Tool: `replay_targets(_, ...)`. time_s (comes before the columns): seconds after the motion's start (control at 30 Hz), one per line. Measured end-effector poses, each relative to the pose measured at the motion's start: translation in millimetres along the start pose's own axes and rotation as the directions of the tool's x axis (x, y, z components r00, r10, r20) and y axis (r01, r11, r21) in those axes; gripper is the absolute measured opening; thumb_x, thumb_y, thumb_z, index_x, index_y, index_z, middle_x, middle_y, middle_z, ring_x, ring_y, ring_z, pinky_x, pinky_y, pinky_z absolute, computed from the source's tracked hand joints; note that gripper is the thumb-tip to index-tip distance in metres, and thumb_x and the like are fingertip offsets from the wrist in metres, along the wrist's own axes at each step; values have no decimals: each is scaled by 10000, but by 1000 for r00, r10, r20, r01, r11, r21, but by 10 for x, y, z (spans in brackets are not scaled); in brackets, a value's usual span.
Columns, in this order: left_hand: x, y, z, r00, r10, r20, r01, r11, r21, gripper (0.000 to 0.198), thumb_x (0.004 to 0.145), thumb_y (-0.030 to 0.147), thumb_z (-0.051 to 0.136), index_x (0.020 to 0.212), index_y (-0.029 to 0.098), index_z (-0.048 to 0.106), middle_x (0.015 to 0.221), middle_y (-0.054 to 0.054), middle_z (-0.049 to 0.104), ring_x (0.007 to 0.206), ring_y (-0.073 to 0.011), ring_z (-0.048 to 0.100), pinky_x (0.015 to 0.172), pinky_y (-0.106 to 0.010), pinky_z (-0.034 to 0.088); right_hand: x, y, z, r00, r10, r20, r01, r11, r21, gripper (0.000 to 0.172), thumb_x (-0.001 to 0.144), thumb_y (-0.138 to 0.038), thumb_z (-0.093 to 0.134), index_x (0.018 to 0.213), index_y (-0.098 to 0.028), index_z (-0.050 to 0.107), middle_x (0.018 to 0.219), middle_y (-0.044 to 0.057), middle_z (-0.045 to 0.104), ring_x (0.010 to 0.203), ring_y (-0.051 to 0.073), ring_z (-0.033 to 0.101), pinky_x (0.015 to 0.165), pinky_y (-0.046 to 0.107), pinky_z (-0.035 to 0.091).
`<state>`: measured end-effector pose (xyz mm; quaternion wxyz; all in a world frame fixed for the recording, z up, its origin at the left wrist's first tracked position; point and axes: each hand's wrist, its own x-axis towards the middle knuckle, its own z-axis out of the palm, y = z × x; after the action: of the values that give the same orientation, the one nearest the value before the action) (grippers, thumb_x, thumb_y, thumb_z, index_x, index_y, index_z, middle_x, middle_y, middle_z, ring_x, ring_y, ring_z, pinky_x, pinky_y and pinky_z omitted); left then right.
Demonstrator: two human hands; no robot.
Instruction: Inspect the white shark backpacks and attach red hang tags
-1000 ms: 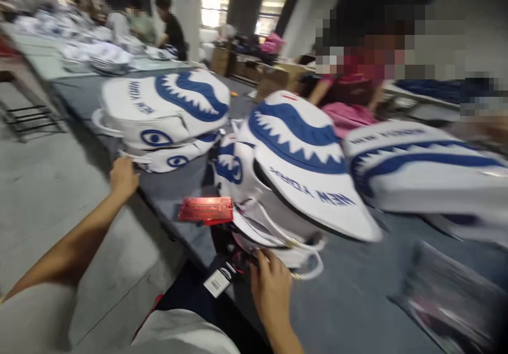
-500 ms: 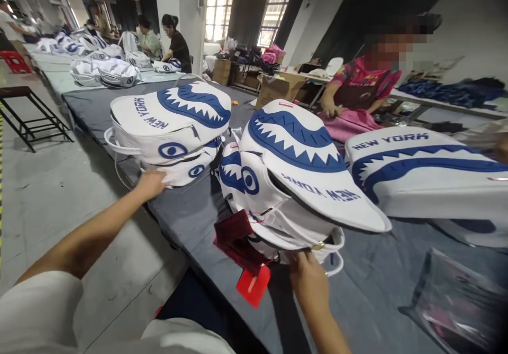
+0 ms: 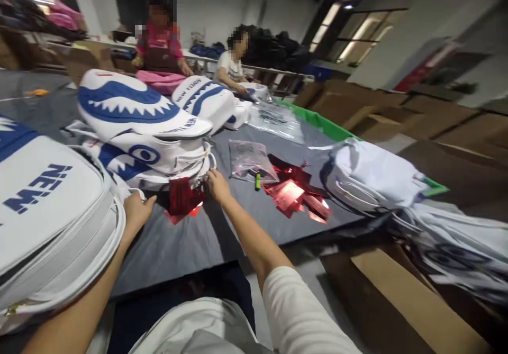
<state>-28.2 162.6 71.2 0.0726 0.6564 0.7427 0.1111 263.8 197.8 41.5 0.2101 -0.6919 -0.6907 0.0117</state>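
Observation:
A white backpack (image 3: 59,232) with blue "NEW" lettering lies close at the left, partly over my left forearm. My left hand (image 3: 137,211) closes at its far edge by a white loop, the thumb sticking out; the other fingers are partly hidden. Right of it, a white backpack with a blue toothed mouth (image 3: 130,102) rests on another white backpack (image 3: 119,161). My right hand (image 3: 218,184) has its fingers curled at the handle loop on the right end of this stack. Red tags (image 3: 184,200) hang beside that hand.
Red shiny tags (image 3: 291,192), a clear plastic bag (image 3: 252,158) and a green marker-like item (image 3: 257,181) lie on the grey table (image 3: 174,259). More white backpacks (image 3: 369,171) stand at right, near cardboard boxes (image 3: 420,301). Two people work across the table.
The view has swung right. The left-hand backpack is now much nearer, and my left hand has moved with it toward the stack. My right hand stays at the stack's handle end.

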Motion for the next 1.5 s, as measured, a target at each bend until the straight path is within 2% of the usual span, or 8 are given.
replay_targets(0.13, -48, 236, 64, 1000, 9, -3, -9, 998, 67, 493, 872, 447, 527, 1050, -3, 619, 940, -238, 706, 959, -383, 669, 824, -431, 508, -531, 846, -126, 972, 208, -111, -203, 977, 61, 408, 883, -146, 514, 1282, -144, 601, 1302, 125, 626, 1163, 192, 561, 1015, 306, 418)
replay_targets(0.23, -437, 350, 17, 980, 141, -141, -120, 982, 148, 611, 894, 445, 514, 1239, -60, 528, 1163, -324, 627, 1114, -450, 600, 901, -521, 493, -941, 1665, -413, 860, 465, -210, -453, 885, 106, 408, 882, -180, 402, 1200, -41, 616, 1168, 216, 659, 1059, 263, 594, 945, 397, 449)
replay_targets(0.37, -896, 630, 132, 819, 443, -364, -439, 893, 98, 519, 929, 414, 505, 1391, 180, 476, 1564, -218, 315, 1392, -442, 373, 1061, -637, 387, -1156, 2578, -805, 661, 685, -306, -672, 722, 165, 451, 876, -234, 351, 1166, -20, 623, 1105, 246, 666, 982, 294, 599, 872, 416, 452)
replay_targets(0.53, -917, 1096, 491, 647, 720, -250, -760, 635, -138, 365, 942, 324, 515, 1299, 263, 556, 1458, -128, 506, 1282, -312, 546, 1021, -517, 517, -790, 3196, -1090, 575, 728, -373, -712, 670, 210, 468, 888, -276, 417, 1262, -73, 611, 1195, 211, 648, 1052, 284, 572, 906, 390, 417)
replay_targets(0.8, -663, 2276, 646, 533, 842, -84, -816, 485, -316, 330, 945, 299, 530, 1258, 239, 619, 1359, -80, 616, 1220, -236, 619, 1005, -413, 565, -300, 3780, -1288, 644, 723, -251, -698, 689, 193, 242, 876, -279, 560, 1007, -170, 731, 957, 125, 725, 961, 271, 621, 913, 417, 385)
replay_targets(1.17, -247, 5136, 879, 213, 954, 210, -953, 250, -170, 500, 962, 199, 468, 1458, 238, 425, 1335, -110, 591, 1150, -240, 630, 942, -364, 536, -514, 4002, -1284, 829, 517, -214, -483, 854, 192, 200, 897, -290, 578, 1050, -214, 683, 953, 39, 747, 870, 190, 665, 805, 287, 430)
replay_targets(1.3, -199, 5676, 1137, 225, 927, 301, -973, 227, 29, 602, 963, 171, 406, 1540, 288, 281, 1263, -121, 595, 1064, -249, 660, 861, -349, 523, -560, 3906, -1345, 837, 487, -250, -468, 873, 137, 234, 931, -220, 490, 1071, -181, 674, 1024, 89, 731, 927, 215, 647, 864, 334, 397)
replay_targets(1.5, -145, 5848, 1335, 305, 917, 259, -952, 286, 109, 509, 973, 244, 419, 1479, 293, 403, 1420, -124, 508, 1154, -294, 580, 876, -407, 491, -857, 3613, -1532, 890, 365, -272, -409, 904, -125, 222, 914, -143, 465, 901, -170, 684, 872, 82, 697, 854, 217, 602, 983, 423, 267)
